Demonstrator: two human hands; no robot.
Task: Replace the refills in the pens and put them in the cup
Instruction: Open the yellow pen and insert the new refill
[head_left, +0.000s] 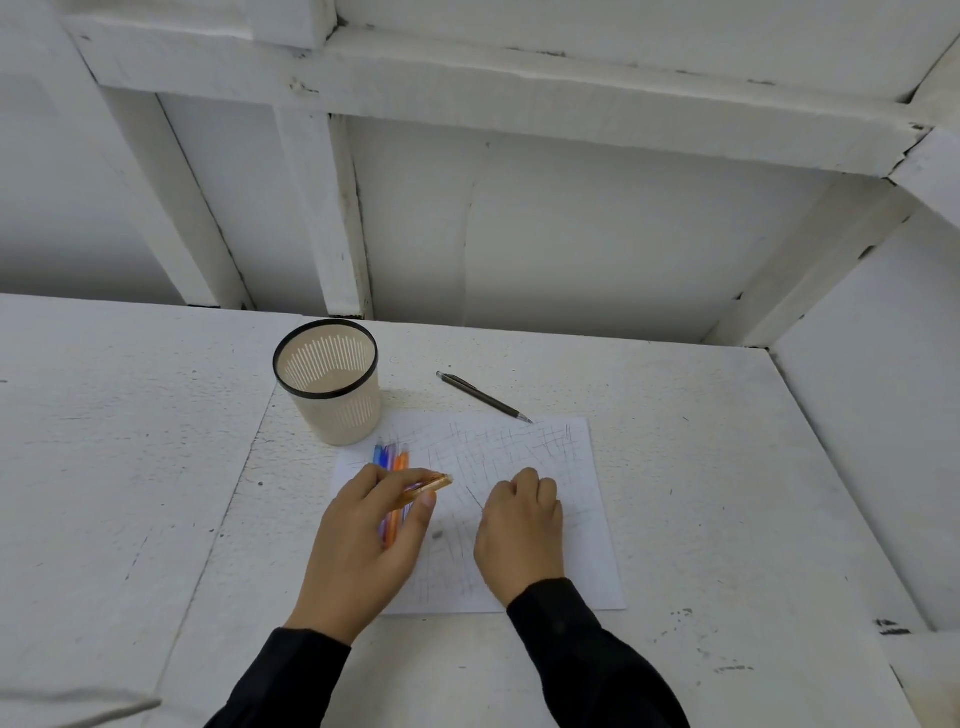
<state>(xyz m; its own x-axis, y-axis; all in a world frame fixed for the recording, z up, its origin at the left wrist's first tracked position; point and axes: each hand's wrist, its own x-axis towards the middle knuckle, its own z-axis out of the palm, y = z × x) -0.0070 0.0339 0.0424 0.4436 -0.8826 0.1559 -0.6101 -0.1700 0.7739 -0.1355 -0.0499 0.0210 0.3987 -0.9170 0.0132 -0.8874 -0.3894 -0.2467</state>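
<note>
While the right hand (519, 530) is curled shut on the scribbled paper (566, 467), contents unseen, an orange pen (423, 488) is pinched in the left hand (363, 540); refilling is judged under way. Beyond the paper, the cup (332, 382) stands empty.

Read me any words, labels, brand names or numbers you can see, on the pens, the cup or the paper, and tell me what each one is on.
None can be read.
Paper: only scribbled pen lines, no words.
Cup: plain, no label.
Dark pen: any print is too small to tell.
Orange pen in the left hand: blurred, nothing legible.
</note>
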